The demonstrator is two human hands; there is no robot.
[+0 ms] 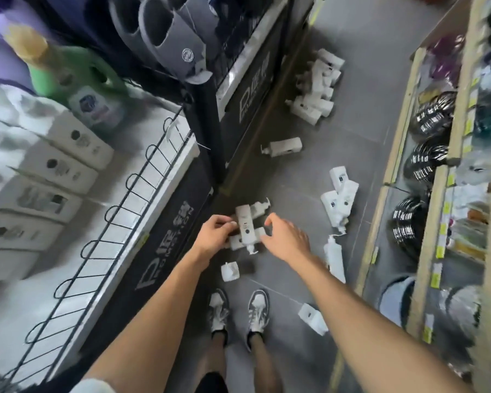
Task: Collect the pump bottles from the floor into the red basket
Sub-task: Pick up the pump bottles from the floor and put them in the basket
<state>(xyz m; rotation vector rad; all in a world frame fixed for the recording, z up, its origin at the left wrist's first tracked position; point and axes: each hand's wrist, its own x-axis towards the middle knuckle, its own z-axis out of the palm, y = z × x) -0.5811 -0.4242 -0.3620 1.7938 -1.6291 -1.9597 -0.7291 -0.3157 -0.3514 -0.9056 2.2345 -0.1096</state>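
Left hand grips a white pump bottle; right hand hovers released at its three o'clock. Probably light, stiff, slick: take the body, not the pump.

White pump bottles, squarish bodies, lying on the floor. Roughly three crossed in a stack just ahead of the shoes. Cluster further ahead-right of the shoes, pile farthest from them.
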